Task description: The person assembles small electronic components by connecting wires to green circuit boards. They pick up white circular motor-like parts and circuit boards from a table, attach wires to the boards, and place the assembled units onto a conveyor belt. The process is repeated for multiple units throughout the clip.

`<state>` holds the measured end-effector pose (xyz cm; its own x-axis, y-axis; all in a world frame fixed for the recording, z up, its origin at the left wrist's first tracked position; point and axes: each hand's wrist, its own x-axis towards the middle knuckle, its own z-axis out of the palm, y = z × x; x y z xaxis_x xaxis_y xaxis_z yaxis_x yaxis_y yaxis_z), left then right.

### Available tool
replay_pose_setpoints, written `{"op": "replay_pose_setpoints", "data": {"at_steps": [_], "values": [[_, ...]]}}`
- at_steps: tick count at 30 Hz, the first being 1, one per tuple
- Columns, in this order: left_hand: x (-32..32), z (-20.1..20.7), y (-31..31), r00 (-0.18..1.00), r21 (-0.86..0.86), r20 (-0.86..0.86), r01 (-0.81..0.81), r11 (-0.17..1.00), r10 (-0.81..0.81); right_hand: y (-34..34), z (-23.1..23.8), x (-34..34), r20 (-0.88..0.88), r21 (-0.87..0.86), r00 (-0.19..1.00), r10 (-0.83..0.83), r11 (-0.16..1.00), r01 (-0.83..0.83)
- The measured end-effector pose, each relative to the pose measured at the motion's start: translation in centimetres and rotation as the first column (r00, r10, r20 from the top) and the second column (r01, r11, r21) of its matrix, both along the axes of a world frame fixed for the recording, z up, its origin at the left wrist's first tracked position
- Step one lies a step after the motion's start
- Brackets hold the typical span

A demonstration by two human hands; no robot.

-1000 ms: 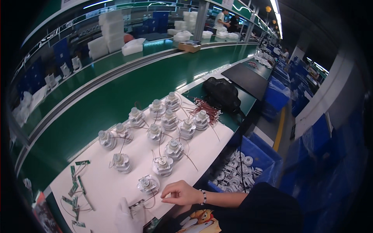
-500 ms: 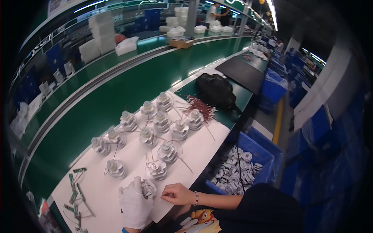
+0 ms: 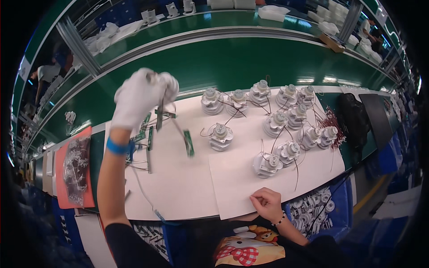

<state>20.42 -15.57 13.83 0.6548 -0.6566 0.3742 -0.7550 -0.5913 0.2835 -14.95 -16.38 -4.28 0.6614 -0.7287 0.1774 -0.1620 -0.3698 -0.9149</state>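
Observation:
My left hand [image 3: 145, 98], in a white glove, is raised over the left part of the white work sheet [image 3: 192, 192]. Its fingers are closed on a narrow green circuit board [image 3: 159, 118] that hangs below them. A second green board [image 3: 188, 143], blurred, dangles beside it near a thin wire. More green boards [image 3: 142, 130] with wires lie below the glove. My bare right hand [image 3: 267, 203] rests curled at the sheet's near edge; what its fingers hold, if anything, is hidden. Close beyond it stands a round white assembly [image 3: 268, 164], one of several with thin wires.
Dark red wires [image 3: 333, 125] and a black bag [image 3: 353, 120] lie right of the assemblies. A blue bin [image 3: 342, 210] of white parts stands below the table's right edge. Farther left, a clear bag [image 3: 76, 169] lies on an orange sheet [image 3: 63, 192]. A green surface [image 3: 214, 62] runs behind.
The view has swung left. My left hand has gone from a white assembly near my right hand to the circuit boards and lifted one. The assembly it held is no longer in sight there.

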Motion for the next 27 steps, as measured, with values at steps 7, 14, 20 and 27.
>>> {"op": "replay_pose_setpoints", "data": {"at_steps": [7,14,20,27], "values": [[10.2,-5.9,-13.2,0.947,0.089,-0.283,-0.135,0.987,0.155,-0.5,-0.3,-0.3,0.003,-0.026,0.999,-0.033,0.999,0.033],[9.8,-10.1,-12.9,0.906,0.084,-0.237,-0.340,0.937,0.350,-0.4,-0.4,-0.3,0.022,-0.025,0.999,-0.029,0.999,0.030],[1.6,-10.0,-10.5,0.783,-0.003,0.256,0.587,0.810,-0.567,-0.4,-0.4,-0.4,0.000,-0.042,1.000,-0.028,0.999,0.028],[-2.6,-11.6,-8.8,0.877,0.066,-0.155,0.468,0.882,-0.454,-0.4,-0.1,-0.2,0.039,-0.040,0.999,0.010,0.999,-0.009]]}}
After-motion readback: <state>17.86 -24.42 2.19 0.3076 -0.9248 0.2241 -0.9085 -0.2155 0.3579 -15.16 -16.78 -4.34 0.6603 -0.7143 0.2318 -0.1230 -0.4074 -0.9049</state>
